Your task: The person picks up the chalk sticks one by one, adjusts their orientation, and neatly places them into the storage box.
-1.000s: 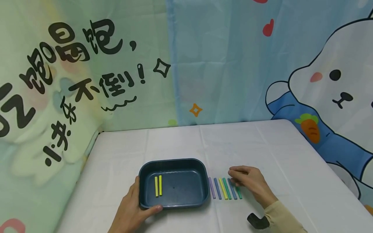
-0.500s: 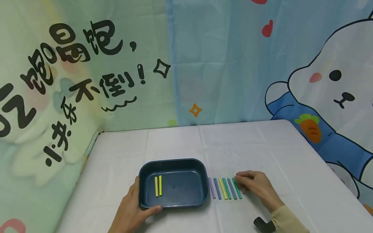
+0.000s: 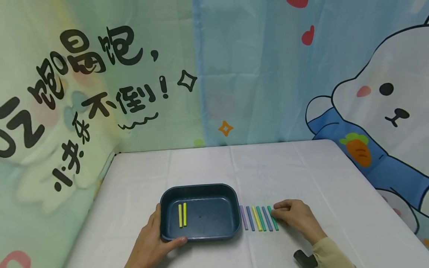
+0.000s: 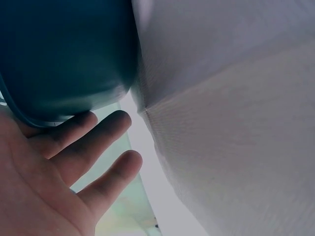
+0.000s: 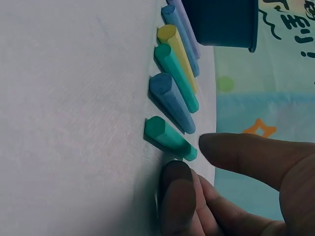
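A dark blue rectangular tray stands on the table with two yellow chalk sticks lying toward its left side. My left hand rests at the tray's near left corner, thumb at the front rim. Its fingers extend fairly straight beside the wall in the left wrist view. To the right of the tray lies a row of chalk sticks in purple, blue, yellow and green. My right hand is at the rightmost green chalk stick, thumb and forefinger on either side, a small gap showing at the thumb.
The row's purple chalk stick lies close against the tray's right side. A white cloth covers the table. Printed curtains hang behind it and at the left. A black strap piece shows at the right wrist.
My right hand has moved rightward from above the row's right part and lowered around the end green chalk stick. The left hand and tray stay put.
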### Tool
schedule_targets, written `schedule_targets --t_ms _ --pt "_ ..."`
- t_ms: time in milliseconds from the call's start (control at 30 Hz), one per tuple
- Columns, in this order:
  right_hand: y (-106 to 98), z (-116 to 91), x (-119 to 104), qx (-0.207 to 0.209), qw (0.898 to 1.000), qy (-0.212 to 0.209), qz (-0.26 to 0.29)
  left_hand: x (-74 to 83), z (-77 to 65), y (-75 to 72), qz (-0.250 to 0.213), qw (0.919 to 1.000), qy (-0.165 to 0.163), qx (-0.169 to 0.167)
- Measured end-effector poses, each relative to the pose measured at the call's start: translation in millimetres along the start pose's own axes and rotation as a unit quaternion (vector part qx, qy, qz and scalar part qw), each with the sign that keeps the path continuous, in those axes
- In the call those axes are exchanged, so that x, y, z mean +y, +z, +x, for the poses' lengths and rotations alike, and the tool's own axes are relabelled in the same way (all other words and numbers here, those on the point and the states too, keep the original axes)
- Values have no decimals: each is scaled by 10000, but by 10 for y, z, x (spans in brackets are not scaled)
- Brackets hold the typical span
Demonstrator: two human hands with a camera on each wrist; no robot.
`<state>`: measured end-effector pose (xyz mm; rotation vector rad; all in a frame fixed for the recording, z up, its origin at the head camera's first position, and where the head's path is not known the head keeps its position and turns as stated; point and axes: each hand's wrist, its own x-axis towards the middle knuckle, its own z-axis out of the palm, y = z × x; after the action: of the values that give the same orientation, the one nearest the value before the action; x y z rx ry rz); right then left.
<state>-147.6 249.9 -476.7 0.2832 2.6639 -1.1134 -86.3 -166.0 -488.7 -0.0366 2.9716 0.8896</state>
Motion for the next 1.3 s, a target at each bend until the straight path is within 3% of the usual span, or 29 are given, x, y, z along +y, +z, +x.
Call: schedule_targets --t_ms 400,767,1033,1300 --pt "62 25 -86 -13 9987 -411 -307 -36 16 5 -56 9999 108 -8" --pt "84 82 -47 94 9990 -291 -329 -55 25 13 -14 9999 145 43" --pt "2 81 -59 90 9999 -36 101 -61 28 24 -52 9999 151 31" --pt "-11 80 -133 -53 9952 122 971 -48 30 17 -36 9999 132 45"
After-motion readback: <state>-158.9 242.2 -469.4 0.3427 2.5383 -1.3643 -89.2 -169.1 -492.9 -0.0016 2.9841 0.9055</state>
